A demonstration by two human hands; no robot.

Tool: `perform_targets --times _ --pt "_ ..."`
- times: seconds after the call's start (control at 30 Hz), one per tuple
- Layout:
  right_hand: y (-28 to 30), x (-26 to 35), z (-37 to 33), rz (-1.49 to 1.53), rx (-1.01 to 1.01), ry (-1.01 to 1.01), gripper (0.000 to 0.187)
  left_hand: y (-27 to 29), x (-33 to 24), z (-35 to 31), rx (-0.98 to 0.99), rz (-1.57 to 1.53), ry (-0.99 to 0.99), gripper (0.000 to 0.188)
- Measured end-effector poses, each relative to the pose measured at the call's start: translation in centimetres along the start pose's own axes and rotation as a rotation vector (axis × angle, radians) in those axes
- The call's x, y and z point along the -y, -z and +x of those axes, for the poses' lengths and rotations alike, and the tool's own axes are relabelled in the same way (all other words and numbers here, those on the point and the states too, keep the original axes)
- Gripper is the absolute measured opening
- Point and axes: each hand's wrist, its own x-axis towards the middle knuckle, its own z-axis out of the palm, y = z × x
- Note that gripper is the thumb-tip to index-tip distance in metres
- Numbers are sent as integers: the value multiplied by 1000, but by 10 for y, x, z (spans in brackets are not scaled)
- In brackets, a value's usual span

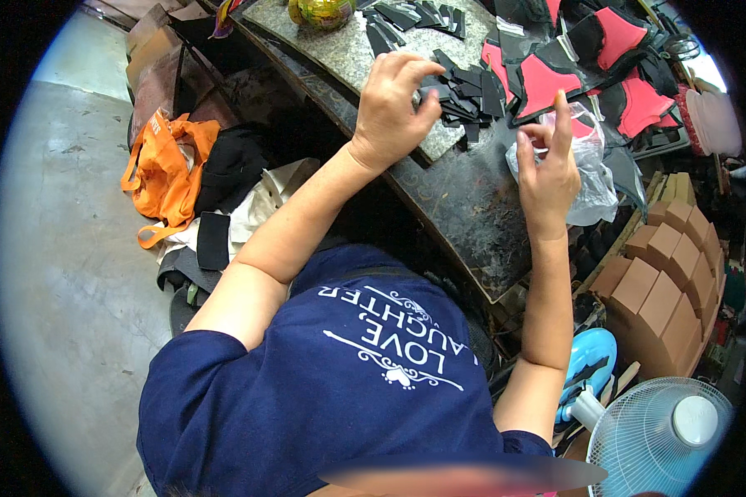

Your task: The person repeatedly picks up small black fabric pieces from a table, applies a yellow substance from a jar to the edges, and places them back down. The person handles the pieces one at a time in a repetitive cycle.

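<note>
My left hand (392, 109) hovers at a loose pile of flat black strips (470, 93), its fingers bent and its thumb apart from the index finger. Nothing shows between them. Beside a crumpled clear plastic bag (593, 192), my right hand (547, 178) has its index finger and thumb raised apart and the other fingers curled, with no held thing visible. Just beyond its fingertips lies a pink piece with black edging (547, 83). More black strips (427, 16) lie in rows farther back on a speckled grey slab (340, 58).
Several pink-and-black pieces (620, 37) crowd the far right of the dark worktable (481, 215). At right stand stacked brown blocks (663, 265) and a white-and-blue fan (663, 435). An orange bag (170, 170) and dark cloth (232, 166) lie at left. A round yellow-green object (322, 12) sits on the slab.
</note>
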Motion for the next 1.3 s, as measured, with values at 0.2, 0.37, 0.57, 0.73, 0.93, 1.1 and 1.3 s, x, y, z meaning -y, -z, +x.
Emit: perform_targets --times 0.2,0.37,0.57,0.73,0.93,1.1,1.3 --pt "-25 7 42 -262 237 -173 87 -9 -6 1 255 92 -83 20" --pt "-26 4 43 -53 244 -256 85 -10 -7 3 268 87 -47 18" --pt "-13 5 30 645 88 -327 73 9 -22 10 70 108 -44 21" --pt "5 38 4 967 122 -417 70 14 -51 6 261 -664 629 22" --pt "12 45 -5 765 249 -401 48 20 -44 9 475 -1056 960 31" --pt "18 37 -4 740 337 -241 49 27 -48 10 567 -1063 984 31" --pt "13 40 -5 665 292 -206 48 30 -52 15 548 -1133 999 27"
